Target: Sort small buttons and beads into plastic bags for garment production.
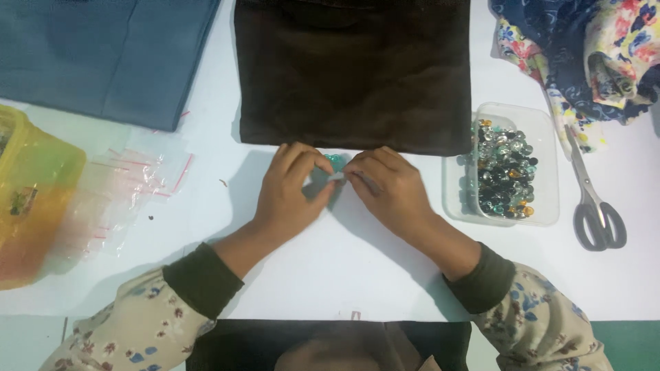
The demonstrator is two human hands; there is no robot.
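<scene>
My left hand [289, 189] and my right hand [388, 185] meet at the middle of the white table [344, 275], just below a dark brown folded cloth [354, 72]. Between the fingertips sits a small teal gem [335, 161], pinched together with something small and pale that may be a clear bag. My right hand also has a thin dark stick-like thing lying along its fingers. Both wrists wear floral sleeves with dark green cuffs.
A clear plastic box [546, 124] of several glassy beads stands right of my right hand. Scissors [595, 199] lie further right, under a floral cloth [584, 48]. Small zip bags [130, 185], a yellow-green container [31, 192] and a blue cloth [110, 55] are at left.
</scene>
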